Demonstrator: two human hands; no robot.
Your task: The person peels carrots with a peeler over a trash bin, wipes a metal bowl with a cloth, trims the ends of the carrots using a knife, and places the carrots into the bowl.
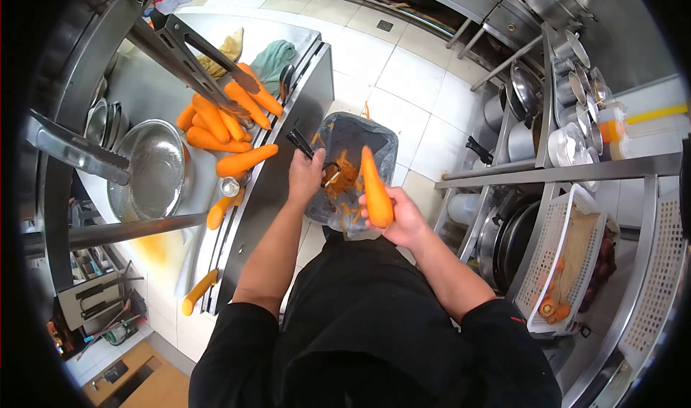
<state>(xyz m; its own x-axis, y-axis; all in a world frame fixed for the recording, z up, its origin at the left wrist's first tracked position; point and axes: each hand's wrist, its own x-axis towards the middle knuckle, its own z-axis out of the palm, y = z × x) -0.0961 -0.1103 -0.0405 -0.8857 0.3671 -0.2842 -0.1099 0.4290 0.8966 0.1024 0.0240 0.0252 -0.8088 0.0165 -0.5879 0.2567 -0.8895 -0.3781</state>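
My left hand (pixel 306 176) is closed around a black-handled peeler (pixel 301 143), held over the left side of a bin. In my right hand (pixel 404 219), fingers wrap the thick end of an orange carrot (pixel 375 195), its narrow tip pointing up and away from me. The carrot is apart from the peeler. Below both hands stands the bin (pixel 385 131), lined with a dark plastic bag. Orange peelings (pixel 344 174) lie inside it. A pile of carrots (pixel 209 116) rests on the steel counter to my left, nearest my left hand.
On the counter (pixel 158 55) are a metal sieve (pixel 147 170), a green cloth (pixel 272 61) and a yellow cloth (pixel 229 51). Tongs (pixel 209 66) hang above it. Shelving with pots (pixel 525 138) and a white basket (pixel 565 264) stands to my right. Tiled floor (pixel 410 77) lies ahead.
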